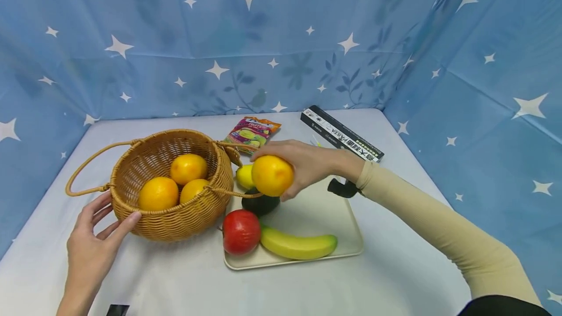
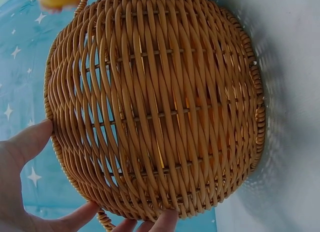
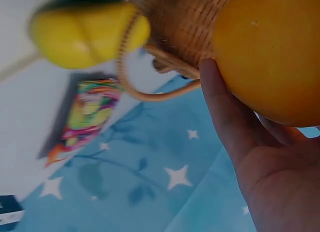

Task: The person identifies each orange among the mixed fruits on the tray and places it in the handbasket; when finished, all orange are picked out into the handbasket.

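A round wicker basket (image 1: 175, 226) stands on the left with three oranges (image 1: 158, 194) inside. My left hand (image 1: 94, 243) holds its near left side, thumb at the rim and fingertips against the weave (image 2: 150, 112). My right hand (image 1: 307, 162) grips another orange (image 1: 272, 175) in the air, just right of the basket, by a handle. In the right wrist view that orange (image 3: 272, 57) fills the upper right, fingers around it. Below it, a dark avocado (image 1: 260, 204) and a yellow lemon-like fruit (image 1: 244, 176) are partly hidden.
A cream tray (image 1: 325, 218) also carries a red apple (image 1: 241, 232) and a banana (image 1: 298, 245). Behind it lie a colourful snack packet (image 1: 251, 133) and a long dark pasta box (image 1: 342, 133). Starry blue curtains (image 1: 281, 38) enclose the white table (image 1: 281, 291).
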### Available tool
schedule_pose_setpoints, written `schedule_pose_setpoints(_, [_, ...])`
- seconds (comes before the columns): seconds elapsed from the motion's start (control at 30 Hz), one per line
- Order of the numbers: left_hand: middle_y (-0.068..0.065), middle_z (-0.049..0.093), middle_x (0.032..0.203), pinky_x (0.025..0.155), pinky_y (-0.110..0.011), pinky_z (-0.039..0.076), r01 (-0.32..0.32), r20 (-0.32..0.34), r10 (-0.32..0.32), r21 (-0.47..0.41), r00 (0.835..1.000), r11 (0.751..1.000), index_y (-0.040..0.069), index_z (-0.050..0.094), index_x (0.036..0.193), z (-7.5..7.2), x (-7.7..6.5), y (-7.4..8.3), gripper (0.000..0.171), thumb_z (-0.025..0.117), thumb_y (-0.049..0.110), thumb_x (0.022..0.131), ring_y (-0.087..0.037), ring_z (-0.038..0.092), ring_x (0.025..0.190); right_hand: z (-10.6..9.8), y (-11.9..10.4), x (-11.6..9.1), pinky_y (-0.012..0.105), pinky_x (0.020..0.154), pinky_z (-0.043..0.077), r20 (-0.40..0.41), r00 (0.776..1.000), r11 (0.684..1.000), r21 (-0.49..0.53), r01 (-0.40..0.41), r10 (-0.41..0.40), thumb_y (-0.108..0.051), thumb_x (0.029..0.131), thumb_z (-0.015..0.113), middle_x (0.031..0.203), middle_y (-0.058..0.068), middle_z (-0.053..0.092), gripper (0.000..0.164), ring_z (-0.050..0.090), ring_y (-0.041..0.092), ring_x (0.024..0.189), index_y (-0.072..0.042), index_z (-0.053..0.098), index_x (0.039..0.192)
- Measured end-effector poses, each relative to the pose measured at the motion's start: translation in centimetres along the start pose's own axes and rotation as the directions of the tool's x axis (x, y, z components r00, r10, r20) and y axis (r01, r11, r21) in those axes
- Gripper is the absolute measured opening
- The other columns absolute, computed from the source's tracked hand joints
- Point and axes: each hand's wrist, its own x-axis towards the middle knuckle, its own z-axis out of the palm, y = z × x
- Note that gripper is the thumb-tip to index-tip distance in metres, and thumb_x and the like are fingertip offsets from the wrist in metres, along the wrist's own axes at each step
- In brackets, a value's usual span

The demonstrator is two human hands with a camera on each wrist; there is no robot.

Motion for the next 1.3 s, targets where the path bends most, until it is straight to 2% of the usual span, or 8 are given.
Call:
schedule_pose_setpoints(0.17, [-0.006,0.042,0.143,0.075,0.007,0.04,0.005,-0.005,-0.005,0.005,1.0,1.0,0.022,0.039,0.146,0.1,-0.2,0.1,0.072,0.076,0.024,0.083,-0.02,0.042,0.13,-1.1,-1.1,4.5,0.033,0.094,0.046,0.011,0.999,0.999,-0.019,0.046,-0.045,-0.033,0.066,0.083,0.132,0.0,0.054,0.08,0.051,0.014,0.111,-0.013,0.048,0.135])
schedule_pose_setpoints(0.3, [-0.003,0.04,0.146,0.078,0.003,0.044,-0.014,-0.007,0.014,0.014,1.0,1.0,0.026,0.039,0.146,0.2,0.5,-1.6,0.074,0.077,0.025,0.083,-0.018,0.041,0.132,-1.6,-2.3,8.3,0.028,0.089,0.047,-0.001,0.997,0.997,-0.027,0.072,-0.072,-0.032,0.067,0.081,0.128,-0.002,0.054,0.078,0.049,0.012,0.108,-0.014,0.048,0.135])
schedule_pose_setpoints(0.43, [0.001,0.039,0.147,0.08,0.0,0.046,-0.024,-0.005,0.024,0.039,1.0,0.999,0.03,0.037,0.146,0.0,1.1,-2.9,0.076,0.077,0.027,0.082,-0.013,0.04,0.131,-1.5,-3.6,11.8,0.025,0.091,0.043,0.031,0.999,0.998,-0.057,0.04,-0.038,-0.033,0.067,0.081,0.131,-0.002,0.051,0.08,0.047,0.01,0.111,-0.017,0.046,0.137])
schedule_pose_setpoints(0.5, [0.001,0.039,0.147,0.081,-0.002,0.047,-0.015,-0.003,0.015,0.041,1.0,0.999,0.03,0.037,0.146,-0.1,0.9,-2.5,0.075,0.077,0.027,0.082,-0.014,0.04,0.132,-1.1,-4.0,13.5,0.024,0.094,0.04,0.05,0.998,0.996,-0.089,0.029,-0.025,-0.034,0.068,0.081,0.132,-0.002,0.051,0.08,0.047,0.01,0.113,-0.017,0.044,0.138])
schedule_pose_setpoints(0.67, [-0.001,0.039,0.148,0.081,0.002,0.044,0.053,0.002,-0.053,0.027,0.999,0.998,0.026,0.037,0.147,-0.2,-0.3,1.1,0.073,0.075,0.024,0.084,-0.02,0.039,0.134,0.6,-4.0,17.0,0.02,0.091,0.04,0.138,0.99,0.987,-0.157,0.031,-0.009,-0.031,0.072,0.082,0.126,0.0,0.054,0.079,0.049,0.012,0.109,-0.015,0.042,0.138])
schedule_pose_setpoints(0.87, [-0.005,0.039,0.148,0.077,0.006,0.04,0.1,0.003,-0.1,0.019,0.995,0.995,0.021,0.037,0.147,-0.6,-1.3,3.8,0.072,0.074,0.022,0.085,-0.021,0.039,0.134,2.8,-4.1,19.3,0.019,0.086,0.041,0.25,0.966,0.97,-0.242,-0.007,0.069,-0.03,0.073,0.082,0.123,0.0,0.053,0.077,0.047,0.012,0.11,-0.017,0.042,0.138])
schedule_pose_setpoints(1.0, [-0.004,0.039,0.146,0.075,0.007,0.039,0.137,0.008,-0.138,0.015,0.99,0.99,0.022,0.037,0.147,-0.9,-1.5,4.2,0.071,0.074,0.022,0.085,-0.016,0.04,0.131,3.8,-4.7,20.2,0.019,0.087,0.039,0.314,0.94,0.954,-0.298,-0.039,0.136,-0.033,0.075,0.081,0.124,-0.004,0.052,0.076,0.044,0.01,0.111,-0.024,0.04,0.138])
schedule_pose_setpoints(1.3, [-0.004,0.041,0.143,0.078,0.005,0.042,0.104,0.012,-0.104,-0.017,0.995,0.994,0.021,0.04,0.145,-0.5,-1.0,4.0,0.07,0.074,0.017,0.085,-0.015,0.041,0.129,4.3,-5.6,21.2,0.017,0.087,0.041,0.346,0.903,0.889,-0.452,-0.078,0.255,-0.037,0.075,0.081,0.128,-0.007,0.048,0.082,0.044,0.008,0.111,-0.027,0.036,0.142])
